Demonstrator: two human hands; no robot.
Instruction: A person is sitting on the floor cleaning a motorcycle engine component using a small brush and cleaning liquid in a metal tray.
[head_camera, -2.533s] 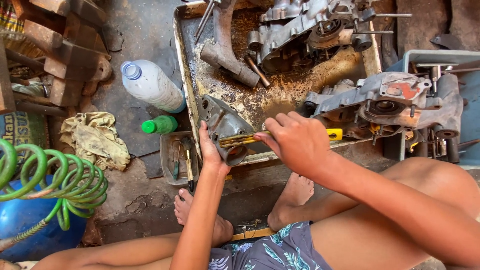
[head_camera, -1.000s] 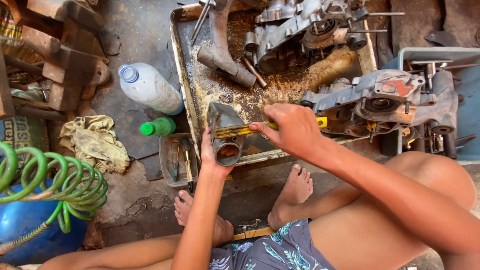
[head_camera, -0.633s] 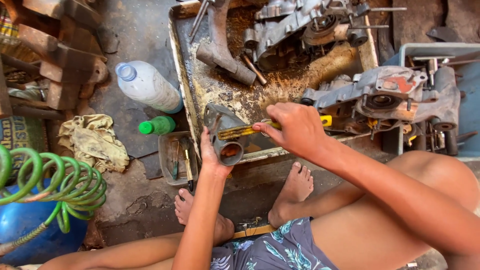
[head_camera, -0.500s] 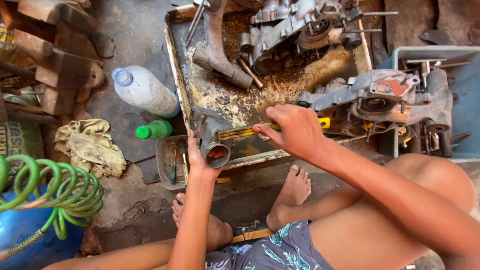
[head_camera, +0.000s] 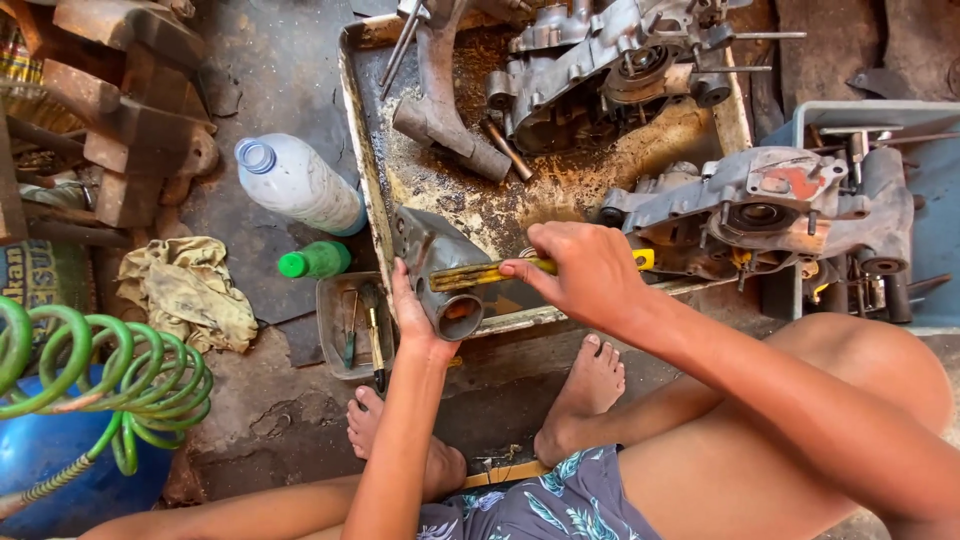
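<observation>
Left hand (head_camera: 418, 318) grips the grey metal casting (head_camera: 440, 265) from below, fingers wrapped round its body. Right hand (head_camera: 585, 275) is closed on a yellow-handled tool (head_camera: 480, 276) laid across the casting.

Change since half a second ago: casting sits a little higher over the near rim of the metal tray (head_camera: 362, 150), its round bore more plainly toward the camera; tool handle stays across it. Judged: the cleaning or scraping stroke continues, part not set down.

Casting's long axis runs from the tray's near rim up into the tray, bore end pointing toward the person. Tool axis lies roughly level, crossing it.

Left of the tray: plastic bottle (head_camera: 298, 183), green cap (head_camera: 312, 262).
</observation>
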